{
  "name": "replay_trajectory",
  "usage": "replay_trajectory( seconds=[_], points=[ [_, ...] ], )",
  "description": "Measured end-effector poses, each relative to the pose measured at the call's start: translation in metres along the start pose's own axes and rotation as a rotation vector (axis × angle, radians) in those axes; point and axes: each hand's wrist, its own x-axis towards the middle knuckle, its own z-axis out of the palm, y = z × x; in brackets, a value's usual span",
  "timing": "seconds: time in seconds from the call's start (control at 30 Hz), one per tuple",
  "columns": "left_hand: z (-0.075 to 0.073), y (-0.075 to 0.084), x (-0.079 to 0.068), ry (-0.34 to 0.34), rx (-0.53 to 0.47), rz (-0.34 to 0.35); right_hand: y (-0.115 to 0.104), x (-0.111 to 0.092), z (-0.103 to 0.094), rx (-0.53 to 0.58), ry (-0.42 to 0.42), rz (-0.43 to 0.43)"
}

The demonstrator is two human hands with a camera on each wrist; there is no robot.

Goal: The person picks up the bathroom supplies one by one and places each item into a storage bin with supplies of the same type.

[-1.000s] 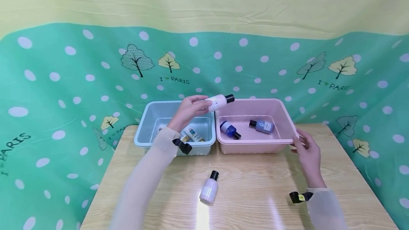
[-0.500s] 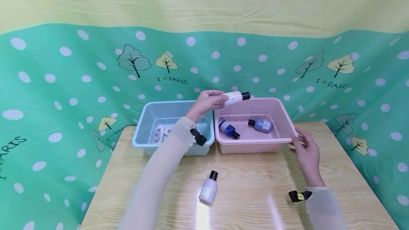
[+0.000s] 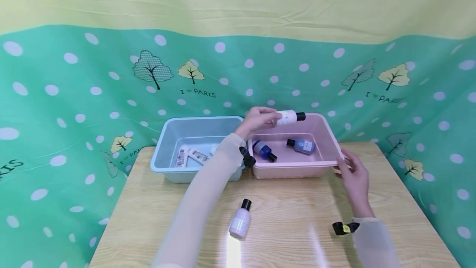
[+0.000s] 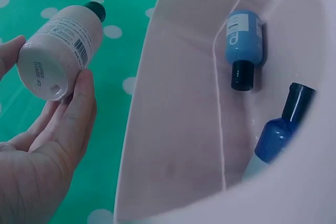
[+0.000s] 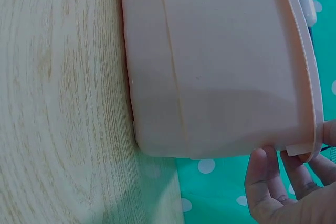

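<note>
My left hand (image 3: 257,121) holds a pale pink bottle (image 3: 287,118) with a black cap above the pink bin (image 3: 293,164). The bottle lies nearly level, its cap pointing right. In the left wrist view, thumb and fingers grip the bottle (image 4: 62,51) near its base, and a barcode label shows. At the bin's front right corner, my right hand (image 3: 355,181) grips the rim, fingers under the lip in the right wrist view. Inside the bin lie a dark blue bottle (image 3: 263,150) and a lighter blue bottle (image 3: 304,147), both black-capped.
Left of the pink bin stands a light blue bin (image 3: 159,152) with white tubes (image 3: 199,156) inside, partly hidden by my left sleeve. Another pale pink bottle (image 3: 240,221) lies on the wooden table (image 3: 290,218) in front. A green dotted cloth (image 3: 208,65) hangs behind.
My left hand has carried the pale pink bottle rightward, from over the blue bin's right side to over the pink bin. The right hand stays on the rim.
</note>
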Motion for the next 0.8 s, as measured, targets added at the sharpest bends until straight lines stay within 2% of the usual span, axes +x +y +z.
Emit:
replay_trajectory(
  seconds=[0.3, 0.6, 0.7, 0.8],
  points=[
    [0.008, -0.007, 0.014, 0.028, 0.054, -0.016, 0.003, 0.001, 0.000, -0.008, -0.012, -0.011],
    [0.019, -0.012, 0.021, 0.060, 0.123, -0.026, 0.003, 0.002, 0.000, 0.008, -0.020, 0.005],
    [0.020, -0.013, 0.022, 0.071, 0.099, -0.012, 0.004, 0.002, 0.000, -0.003, -0.017, 0.008],
    [0.020, -0.012, 0.021, 0.069, 0.024, 0.007, 0.002, 0.001, 0.000, -0.007, -0.012, 0.010]
  ],
)
